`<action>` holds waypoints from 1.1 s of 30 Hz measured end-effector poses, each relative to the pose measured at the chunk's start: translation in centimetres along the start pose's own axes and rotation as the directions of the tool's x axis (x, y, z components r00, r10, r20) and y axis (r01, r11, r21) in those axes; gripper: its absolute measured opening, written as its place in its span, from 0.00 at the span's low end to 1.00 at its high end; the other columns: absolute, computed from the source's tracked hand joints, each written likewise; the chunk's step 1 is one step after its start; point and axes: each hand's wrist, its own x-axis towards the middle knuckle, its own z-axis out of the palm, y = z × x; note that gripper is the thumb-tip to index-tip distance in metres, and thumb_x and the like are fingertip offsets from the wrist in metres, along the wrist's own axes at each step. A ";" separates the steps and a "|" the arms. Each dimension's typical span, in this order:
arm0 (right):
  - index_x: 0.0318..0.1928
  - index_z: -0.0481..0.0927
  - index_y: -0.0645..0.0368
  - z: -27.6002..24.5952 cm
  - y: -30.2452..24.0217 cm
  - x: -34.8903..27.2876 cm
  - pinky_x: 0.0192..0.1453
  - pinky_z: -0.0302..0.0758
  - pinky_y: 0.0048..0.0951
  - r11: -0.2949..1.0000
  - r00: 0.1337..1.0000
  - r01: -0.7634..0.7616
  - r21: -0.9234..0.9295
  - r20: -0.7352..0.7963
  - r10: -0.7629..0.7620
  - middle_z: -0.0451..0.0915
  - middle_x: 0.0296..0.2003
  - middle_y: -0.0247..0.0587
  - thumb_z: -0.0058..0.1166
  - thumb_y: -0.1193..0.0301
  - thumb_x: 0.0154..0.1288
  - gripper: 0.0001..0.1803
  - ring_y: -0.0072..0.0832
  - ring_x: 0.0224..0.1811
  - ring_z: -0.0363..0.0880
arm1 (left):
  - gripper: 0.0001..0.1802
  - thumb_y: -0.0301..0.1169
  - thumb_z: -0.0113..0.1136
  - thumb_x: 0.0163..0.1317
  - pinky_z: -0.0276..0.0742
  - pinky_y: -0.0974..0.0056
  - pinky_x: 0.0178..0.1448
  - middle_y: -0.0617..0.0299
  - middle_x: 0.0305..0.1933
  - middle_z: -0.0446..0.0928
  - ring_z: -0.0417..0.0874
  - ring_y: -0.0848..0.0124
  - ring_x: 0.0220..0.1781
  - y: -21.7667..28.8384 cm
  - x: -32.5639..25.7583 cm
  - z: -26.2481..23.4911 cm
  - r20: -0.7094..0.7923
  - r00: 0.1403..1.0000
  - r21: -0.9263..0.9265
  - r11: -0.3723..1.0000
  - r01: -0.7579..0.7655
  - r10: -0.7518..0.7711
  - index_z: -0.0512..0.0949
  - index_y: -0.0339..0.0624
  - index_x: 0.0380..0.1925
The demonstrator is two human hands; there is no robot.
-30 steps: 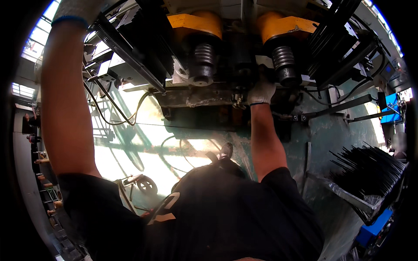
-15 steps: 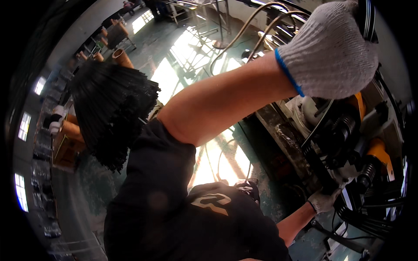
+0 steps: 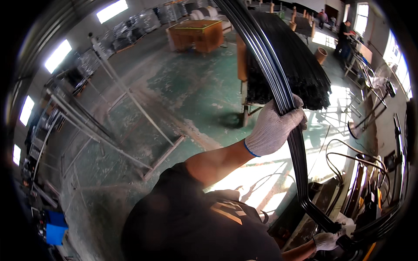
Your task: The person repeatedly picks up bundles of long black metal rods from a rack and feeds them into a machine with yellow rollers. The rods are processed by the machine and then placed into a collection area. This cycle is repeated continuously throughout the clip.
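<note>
My left hand (image 3: 276, 126), in a white knit glove with a blue cuff edge, is closed around a bundle of long, glossy black strips (image 3: 265, 56). The bundle runs from the top edge down through the fist and bends sharply at the lower right. There my gloved right hand (image 3: 325, 241) is closed on its lower end, beside the machine; its fingertips are partly hidden. A whitish thing (image 3: 347, 223) lies just beyond the right hand, too unclear to name. More black strips (image 3: 376, 228) curve off to the right.
A rack hung with thin black strips (image 3: 291, 56) stands beyond my left hand. Metal frame bars (image 3: 130, 95) stand at left. A wooden box (image 3: 196, 35) is at the back. Machine parts and hoses (image 3: 344, 161) crowd the right. Another person (image 3: 344, 39) stands far off.
The view has swung left, bringing the rack toward the upper middle. My left hand, still gripping the strips, has come away from the machine. Much more of the bundle shows; the right hand stays beside the machine.
</note>
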 end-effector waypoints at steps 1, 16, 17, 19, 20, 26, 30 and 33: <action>0.55 0.83 0.72 1.0 -1.0 -0.8 0.53 0.87 0.35 0.849 0.920 0.390 -0.355 0.120 -0.372 0.88 0.46 0.47 0.51 0.61 0.86 0.22 0.35 0.46 0.89 | 0.08 0.20 0.58 0.75 0.88 0.61 0.49 0.56 0.40 0.85 0.90 0.66 0.43 1.1 -1.5 -2.4 -0.065 0.998 0.009 1.000 -0.006 0.007 0.76 0.37 0.51; 0.46 0.81 0.65 18.0 -28.3 -25.0 0.33 0.76 0.26 0.859 0.831 -0.153 0.488 0.534 -0.155 0.84 0.28 0.36 0.61 0.67 0.79 0.11 0.22 0.28 0.81 | 0.05 0.24 0.60 0.74 0.87 0.48 0.49 0.52 0.38 0.83 0.87 0.54 0.39 19.4 -13.7 -32.9 -0.655 0.711 0.184 0.967 -0.178 0.256 0.80 0.37 0.47; 0.45 0.82 0.65 18.5 -30.2 -27.0 0.34 0.77 0.30 0.880 0.815 -0.080 0.469 0.539 -0.213 0.85 0.28 0.37 0.61 0.66 0.79 0.12 0.24 0.28 0.82 | 0.05 0.24 0.59 0.75 0.87 0.48 0.50 0.53 0.38 0.82 0.87 0.54 0.40 20.6 -14.2 -35.4 -0.667 0.708 0.156 0.973 -0.172 0.232 0.80 0.37 0.47; 0.44 0.83 0.63 19.9 -34.3 -30.8 0.36 0.78 0.34 0.868 0.795 -0.057 0.493 0.549 -0.260 0.85 0.28 0.40 0.62 0.66 0.78 0.11 0.29 0.29 0.84 | 0.05 0.23 0.58 0.75 0.85 0.48 0.53 0.53 0.39 0.81 0.85 0.54 0.43 22.9 -14.2 -40.2 -0.669 0.714 0.099 0.977 -0.188 0.206 0.79 0.38 0.48; 0.44 0.83 0.63 20.1 -36.1 -32.5 0.37 0.79 0.34 0.899 0.781 -0.001 0.439 0.561 -0.273 0.85 0.28 0.42 0.62 0.67 0.77 0.10 0.30 0.30 0.85 | 0.05 0.23 0.57 0.75 0.85 0.48 0.53 0.53 0.39 0.81 0.85 0.54 0.43 23.9 -14.4 -42.4 -0.673 0.715 0.068 0.978 -0.195 0.189 0.79 0.39 0.48; 0.45 0.84 0.63 23.6 -45.4 -37.5 0.38 0.78 0.33 0.852 0.735 0.249 0.461 0.483 -0.476 0.85 0.27 0.41 0.63 0.65 0.76 0.12 0.28 0.29 0.84 | 0.04 0.25 0.57 0.75 0.82 0.49 0.57 0.55 0.41 0.80 0.83 0.55 0.46 26.6 -14.5 -50.7 -0.751 0.648 0.012 0.984 -0.179 0.127 0.77 0.41 0.47; 0.44 0.84 0.62 27.6 -49.4 -38.9 0.39 0.79 0.35 0.845 0.663 0.208 0.492 0.564 -0.492 0.85 0.28 0.45 0.65 0.65 0.74 0.12 0.33 0.31 0.84 | 0.04 0.26 0.58 0.75 0.82 0.49 0.58 0.55 0.41 0.80 0.83 0.54 0.46 27.1 -13.8 -52.5 -0.799 0.589 0.003 0.980 -0.199 0.122 0.77 0.42 0.47; 0.46 0.83 0.65 31.1 -51.2 -39.4 0.43 0.79 0.39 0.805 0.642 0.276 0.525 0.523 -0.561 0.84 0.30 0.54 0.66 0.65 0.73 0.14 0.41 0.32 0.85 | 0.05 0.26 0.58 0.75 0.82 0.48 0.58 0.55 0.41 0.80 0.83 0.54 0.47 27.7 -13.0 -53.9 -0.803 0.588 -0.082 0.959 -0.270 0.097 0.77 0.41 0.47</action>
